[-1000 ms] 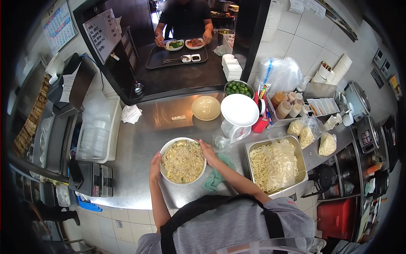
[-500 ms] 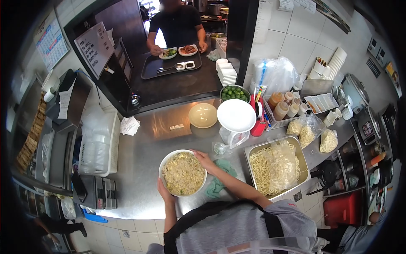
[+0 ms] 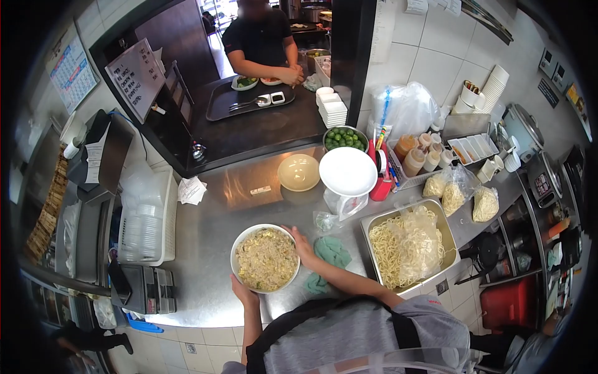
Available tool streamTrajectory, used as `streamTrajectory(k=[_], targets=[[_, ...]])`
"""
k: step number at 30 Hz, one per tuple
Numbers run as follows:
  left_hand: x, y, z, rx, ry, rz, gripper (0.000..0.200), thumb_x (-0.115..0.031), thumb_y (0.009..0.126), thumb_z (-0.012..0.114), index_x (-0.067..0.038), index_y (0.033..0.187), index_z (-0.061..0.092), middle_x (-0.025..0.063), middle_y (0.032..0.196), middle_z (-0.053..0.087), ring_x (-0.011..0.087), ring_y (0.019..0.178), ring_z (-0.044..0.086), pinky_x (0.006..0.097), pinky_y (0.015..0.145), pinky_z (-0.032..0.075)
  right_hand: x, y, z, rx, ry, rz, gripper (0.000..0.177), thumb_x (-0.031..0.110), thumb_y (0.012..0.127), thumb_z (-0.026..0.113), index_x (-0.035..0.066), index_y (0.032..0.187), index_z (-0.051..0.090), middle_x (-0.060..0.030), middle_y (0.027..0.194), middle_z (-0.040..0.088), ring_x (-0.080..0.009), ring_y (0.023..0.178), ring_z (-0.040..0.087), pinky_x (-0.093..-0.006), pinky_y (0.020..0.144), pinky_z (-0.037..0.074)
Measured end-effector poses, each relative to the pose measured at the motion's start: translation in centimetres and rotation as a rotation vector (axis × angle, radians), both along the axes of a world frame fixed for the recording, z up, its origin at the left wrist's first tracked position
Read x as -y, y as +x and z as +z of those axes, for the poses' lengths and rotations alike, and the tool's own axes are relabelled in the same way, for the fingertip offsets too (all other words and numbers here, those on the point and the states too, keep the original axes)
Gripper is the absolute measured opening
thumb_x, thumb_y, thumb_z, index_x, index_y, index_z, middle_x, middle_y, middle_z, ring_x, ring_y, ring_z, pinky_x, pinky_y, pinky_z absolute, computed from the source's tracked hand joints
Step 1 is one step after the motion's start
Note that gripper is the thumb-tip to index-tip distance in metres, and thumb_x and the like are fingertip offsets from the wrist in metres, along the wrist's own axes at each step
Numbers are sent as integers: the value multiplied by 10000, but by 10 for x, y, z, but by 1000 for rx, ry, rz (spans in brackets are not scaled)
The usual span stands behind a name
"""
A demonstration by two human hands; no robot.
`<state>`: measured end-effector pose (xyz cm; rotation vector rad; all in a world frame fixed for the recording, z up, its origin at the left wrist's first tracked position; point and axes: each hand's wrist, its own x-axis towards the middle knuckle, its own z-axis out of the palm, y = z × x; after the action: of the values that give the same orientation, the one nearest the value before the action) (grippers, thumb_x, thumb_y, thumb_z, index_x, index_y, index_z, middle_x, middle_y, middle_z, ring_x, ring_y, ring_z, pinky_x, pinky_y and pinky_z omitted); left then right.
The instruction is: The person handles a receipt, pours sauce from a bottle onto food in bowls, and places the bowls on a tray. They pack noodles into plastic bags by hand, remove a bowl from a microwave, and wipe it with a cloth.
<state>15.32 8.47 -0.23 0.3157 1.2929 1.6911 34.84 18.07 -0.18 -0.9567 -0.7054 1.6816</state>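
A white bowl (image 3: 235,265) heaped with fried rice (image 3: 265,252) is between my hands over the steel counter. My left hand (image 3: 245,293) holds the bowl low on its left front side. On the opposite side, my right hand (image 3: 303,249) presses against the rim, fingers along the outer wall. A crumpled green cloth (image 3: 332,250) lies on the counter just right of my right hand. Farther back are a beige bowl (image 3: 298,173) and a white round plate (image 3: 348,171) on a stand.
A steel pan (image 3: 367,225) of noodles stands to the right. Sauce bottles (image 3: 413,162) and bagged noodles (image 3: 486,204) sit behind it. A white basket (image 3: 167,212) of plastic containers is at left. Across the pass window, a person (image 3: 258,47) stands by a black tray (image 3: 215,111).
The bowl of fried rice and both my hands have shifted slightly left. The person across the window has drawn their hands together over the right-hand dish.
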Motion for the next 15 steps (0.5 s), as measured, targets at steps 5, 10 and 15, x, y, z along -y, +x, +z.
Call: streamTrajectory(k=[5, 10, 15], targets=[[36, 0, 45, -246, -187, -335, 333, -291, 960, 332, -9, 1059, 479, 98, 912, 594, 173, 778, 604, 289, 663, 502, -16, 21, -16, 72, -4, 22, 518, 420, 957, 340, 36, 1292, 433, -120, 1136, 585, -199, 1019, 565, -307, 887, 451], [41, 4, 35, -289, -222, -422, 226, -197, 943, 366, 2, 1052, 364, 171, 841, 591, 262, 702, 650, 326, 611, 568, -18, 37, -11, 512, 157, -104, 274, 208, 955, 409, 39, 1113, 555, -110, 898, 627, -177, 647, 616, -297, 618, 511], [51, 33, 29, 177, -112, -537, 395, -97, 906, 355, -64, 1222, 120, 265, 1199, 419, 390, 921, 602, 428, 727, 574, -20, 41, -20, 746, 438, -170, 228, 147, 938, 432, 17, 1046, 584, -61, 738, 617, -136, 666, 592, -260, 625, 469]])
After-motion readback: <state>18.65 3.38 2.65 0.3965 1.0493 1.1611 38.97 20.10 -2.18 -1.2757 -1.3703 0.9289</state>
